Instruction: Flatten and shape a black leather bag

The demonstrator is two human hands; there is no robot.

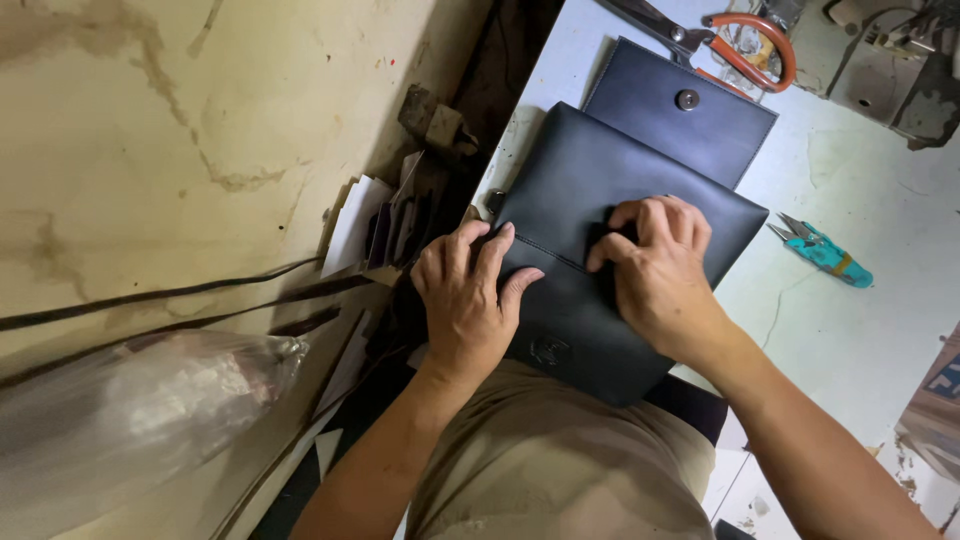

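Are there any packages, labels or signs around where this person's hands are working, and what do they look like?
Clear plastic bag: lower left, crumpled and shiny, contents unclear.
Embossed round emblem: on the black leather bag, beside the left hand; same black, detail too small to tell.
No signs or screens in view.

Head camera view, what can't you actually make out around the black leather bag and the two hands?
- Black leather bag: middle seam hidden under the left hand and right hand.
- Embossed mark: too small.
- Orange-handled scissors: cut off by the top edge.
- Right hand's fingers: tips curled out of sight.
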